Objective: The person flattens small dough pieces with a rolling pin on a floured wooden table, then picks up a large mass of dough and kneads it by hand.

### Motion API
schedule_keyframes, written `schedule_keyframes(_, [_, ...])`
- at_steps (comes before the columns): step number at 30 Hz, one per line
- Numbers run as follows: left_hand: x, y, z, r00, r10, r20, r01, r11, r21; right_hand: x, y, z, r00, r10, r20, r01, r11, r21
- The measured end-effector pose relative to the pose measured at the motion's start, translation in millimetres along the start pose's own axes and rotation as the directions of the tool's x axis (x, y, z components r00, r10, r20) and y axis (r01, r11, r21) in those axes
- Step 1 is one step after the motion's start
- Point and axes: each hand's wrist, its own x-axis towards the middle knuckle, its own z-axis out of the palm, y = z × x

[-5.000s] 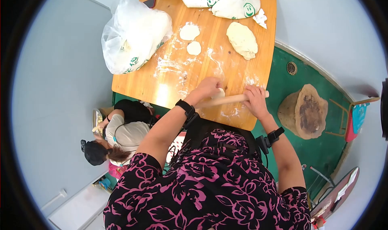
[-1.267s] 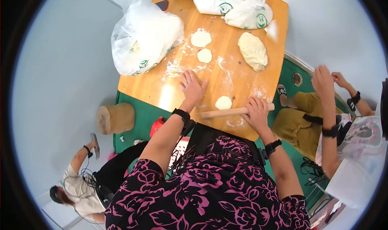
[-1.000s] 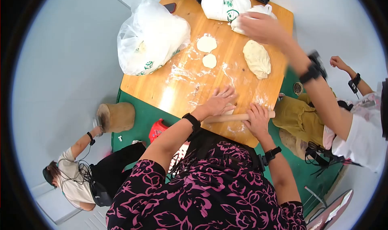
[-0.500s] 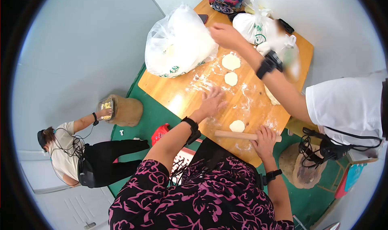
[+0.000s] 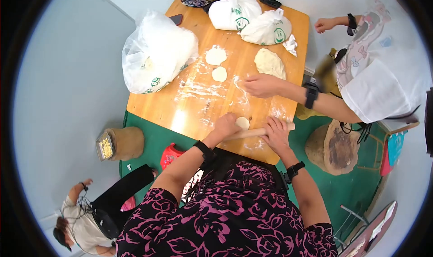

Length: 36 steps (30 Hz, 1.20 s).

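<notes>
Pressing on the rolling pin point(image 5: 251, 132), the left hand point(image 5: 224, 126) and right hand point(image 5: 276, 133) each curl their grip over it at the near edge of the counter point(image 5: 162, 99), with the pin touching a small dough disc point(image 5: 242, 122). 2 tied white bags point(image 5: 234, 14) carry green smiley logos; a bigger clear bag point(image 5: 155, 49) holds white contents.

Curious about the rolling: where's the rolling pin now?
Head view: the rolling pin lies by the table's near edge, under the left hand and right hand, a small dough round just beyond it.

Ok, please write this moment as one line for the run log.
left hand: on rolling pin | right hand: on rolling pin | dough disc: at pin's far side | co-worker's hand: on table, beyond
</notes>
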Motion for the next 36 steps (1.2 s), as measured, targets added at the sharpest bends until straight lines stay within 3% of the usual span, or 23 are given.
schedule_keyframes(3, [9.1, -6.2, 15.1, 0.995, 0.012, -0.101, -0.019, 0.998, -0.062, -3.0, 2.6, -0.3, 1.0, 0.007, -0.023, -0.006, 0.999, 0.04])
schedule_keyframes(6, [14.6, 0.5, 12.5, 0.997, -0.078, -0.021, 0.077, 0.994, -0.08, -0.7, 5.1, -3.6, 1.0, 0.026, 0.001, -0.026, 0.996, 0.087])
schedule_keyframes(9, [9.5, 4.0, 10.9, 0.996, -0.082, -0.042, 0.077, 0.989, -0.125, 0.4, 8.6, -3.1, 0.999, 0.009, -0.032, -0.007, 0.998, 0.062])
schedule_keyframes(12, [14.4, -3.3, 16.7, 0.998, 0.046, -0.036, -0.048, 0.998, -0.049, 2.4, 7.7, -7.8, 0.999, 0.051, -0.011, -0.051, 0.998, 0.045])
schedule_keyframes(18, [20.3, -8.7, 14.7, 0.996, -0.081, -0.039, 0.072, 0.978, -0.194, 3.2, 5.4, -3.8, 0.997, 0.08, -0.005, -0.08, 0.996, 0.041])
schedule_keyframes(21, [25.9, -10.0, -1.0, 0.981, -0.14, 0.134, 0.179, 0.918, -0.353, 2.2, 8.4, -5.6, 0.998, 0.059, -0.017, -0.057, 0.995, 0.087])
schedule_keyframes(24, [34.5, -11.7, -10.1, 0.956, 0.143, 0.256, -0.139, 0.99, -0.035, 7.9, 4.9, -12.7, 0.998, 0.059, -0.017, -0.057, 0.99, 0.13])
schedule_keyframes(25, [38.8, -11.6, -11.1, 0.92, 0.178, 0.349, -0.175, 0.984, -0.039, 10.3, 5.3, -12.0, 0.999, 0.038, 0.004, -0.038, 0.992, 0.119])
schedule_keyframes(28, [41.4, -0.6, -18.2, 0.93, 0.002, 0.368, 0.086, 0.971, -0.224, 23.3, 2.0, -8.8, 0.999, -0.023, 0.027, 0.022, 0.998, 0.051])
schedule_keyframes(31, [51.0, -10.5, -1.7, 0.965, 0.143, 0.222, -0.122, 0.987, -0.108, 38.6, 1.6, -10.8, 0.999, -0.022, 0.039, 0.025, 0.996, -0.088])
schedule_keyframes(33, [48.9, -11.8, 2.4, 0.971, 0.125, 0.205, -0.096, 0.984, -0.149, 50.4, 4.6, -11.0, 0.992, 0.04, 0.117, -0.022, 0.989, -0.148])
schedule_keyframes(36, [49.4, -13.2, -4.8, 0.969, 0.087, 0.231, -0.063, 0.992, -0.11, 25.1, 1.3, -9.0, 0.991, 0.008, 0.133, 0.006, 0.995, -0.102])
